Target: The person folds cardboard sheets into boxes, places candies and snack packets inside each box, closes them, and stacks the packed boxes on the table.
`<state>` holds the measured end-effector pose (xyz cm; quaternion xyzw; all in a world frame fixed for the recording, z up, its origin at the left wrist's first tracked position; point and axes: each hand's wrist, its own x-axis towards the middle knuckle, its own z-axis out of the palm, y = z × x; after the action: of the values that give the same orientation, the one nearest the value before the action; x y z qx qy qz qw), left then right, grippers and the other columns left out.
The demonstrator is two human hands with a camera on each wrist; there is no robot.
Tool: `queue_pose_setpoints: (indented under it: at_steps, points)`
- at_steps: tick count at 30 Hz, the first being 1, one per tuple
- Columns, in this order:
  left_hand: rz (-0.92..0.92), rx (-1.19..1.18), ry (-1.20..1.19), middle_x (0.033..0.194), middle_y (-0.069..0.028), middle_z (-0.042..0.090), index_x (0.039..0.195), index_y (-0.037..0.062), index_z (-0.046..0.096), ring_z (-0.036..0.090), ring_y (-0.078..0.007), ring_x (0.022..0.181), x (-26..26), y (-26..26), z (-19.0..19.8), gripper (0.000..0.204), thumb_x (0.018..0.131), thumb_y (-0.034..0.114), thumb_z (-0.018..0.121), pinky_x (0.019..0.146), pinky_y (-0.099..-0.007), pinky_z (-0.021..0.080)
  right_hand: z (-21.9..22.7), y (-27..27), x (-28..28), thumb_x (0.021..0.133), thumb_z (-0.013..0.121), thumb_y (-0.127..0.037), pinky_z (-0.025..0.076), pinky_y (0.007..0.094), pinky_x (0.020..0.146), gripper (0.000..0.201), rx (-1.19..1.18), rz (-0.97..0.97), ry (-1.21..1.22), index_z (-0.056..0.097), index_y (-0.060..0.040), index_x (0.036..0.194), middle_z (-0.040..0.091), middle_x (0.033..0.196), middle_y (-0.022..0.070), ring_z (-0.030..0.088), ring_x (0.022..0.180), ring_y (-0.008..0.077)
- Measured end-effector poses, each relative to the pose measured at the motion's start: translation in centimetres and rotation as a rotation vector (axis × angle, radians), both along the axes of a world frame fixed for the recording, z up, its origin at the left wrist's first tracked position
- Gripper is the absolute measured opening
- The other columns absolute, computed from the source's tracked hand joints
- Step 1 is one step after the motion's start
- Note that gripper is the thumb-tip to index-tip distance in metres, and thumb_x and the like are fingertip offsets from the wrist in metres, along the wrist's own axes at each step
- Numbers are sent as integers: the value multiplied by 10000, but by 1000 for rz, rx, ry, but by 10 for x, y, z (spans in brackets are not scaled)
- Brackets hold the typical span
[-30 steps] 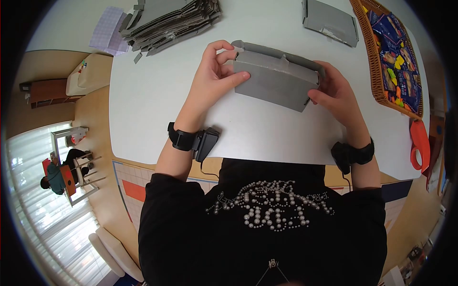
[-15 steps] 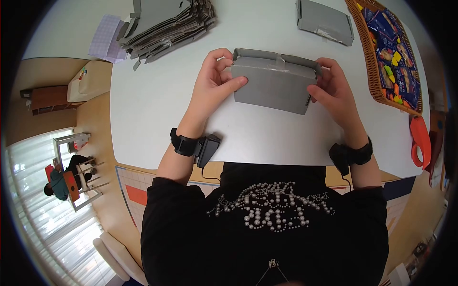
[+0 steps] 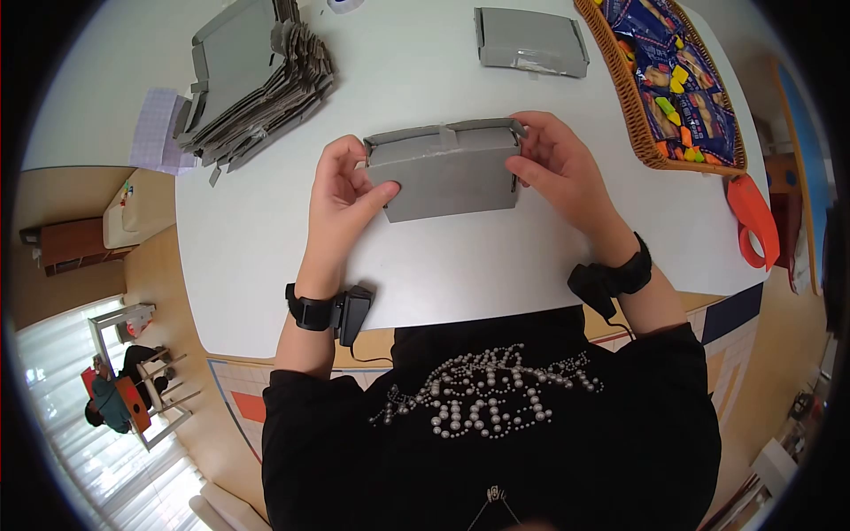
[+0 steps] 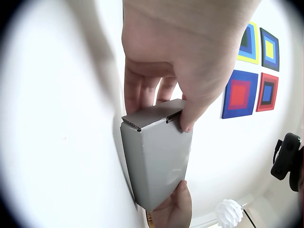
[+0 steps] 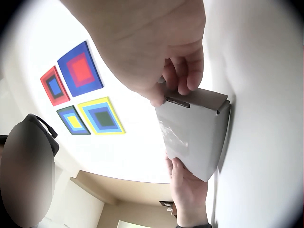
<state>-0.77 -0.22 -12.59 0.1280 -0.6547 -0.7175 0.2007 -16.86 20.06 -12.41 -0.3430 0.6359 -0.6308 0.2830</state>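
A grey cardboard box point(image 3: 452, 188) stands on its long side near the front of the white table point(image 3: 425, 279). At its left end my left hand point(image 3: 341, 196) grips it, thumb on the broad face and fingers round the end. The right hand point(image 3: 560, 177) holds the opposite end the same way. A strip of clear tape crosses the middle of its upper edge. In the left wrist view the box point(image 4: 159, 154) shows a plain side and a slotted end flap. Shiny tape marks the box face point(image 5: 183, 128) in the right wrist view.
A stack of flattened grey cardboard point(image 3: 266, 97) lies at the back left, over checked paper point(image 3: 158, 133). Another grey box point(image 3: 531, 42) lies at the back. To the right are a wicker basket point(image 3: 633, 119) of blue packets and an orange-red object point(image 3: 753, 217) at the table edge.
The head view has turned, shifting the tabletop leftward. Both hands keep hold of the box, which now sits squarer to me and slightly nearer; its slant is gone.
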Motion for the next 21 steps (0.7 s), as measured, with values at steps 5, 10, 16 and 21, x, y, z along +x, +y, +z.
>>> queue_pose_setpoints:
  at_steps: [5, 10, 16, 21]
  points:
    - [17, -64, -58, 889, 30, 435, 1137, 78, 457, 436, -26, 780, 0, 1, 6, 505, 700, -56, 673, 646, -179, 361, 6, 2, -2, 838, 579, -47, 394, 174, 634, 219, -107, 45, -160, 528, -35, 1052, 461, 752, -40, 461, 689, 44]
    - [-6, -178, -119, 836, 52, 402, 1109, 63, 500, 365, -46, 729, 4, 0, 9, 486, 677, -27, 705, 670, -184, 334, 7, 5, -2, 839, 576, -40, 383, 169, 617, 182, -99, 25, -39, 544, -35, 1018, 473, 733, -44, 452, 679, 28]
    - [-49, -273, -80, 840, 39, 418, 1094, 52, 504, 331, -66, 711, 6, -5, 4, 479, 669, -16, 715, 673, -190, 321, 10, 5, -2, 809, 583, 12, 367, 165, 513, 150, -102, 24, -102, 537, -43, 941, 514, 685, -20, 453, 569, 33]
    - [-87, -348, -65, 946, -5, 497, 1060, 50, 502, 441, -86, 816, 7, 0, 11, 450, 670, -21, 714, 729, -225, 366, 12, 3, 3, 792, 633, -22, 327, 164, 481, 140, -116, -67, -158, 535, -50, 888, 497, 635, -46, 436, 544, 11]
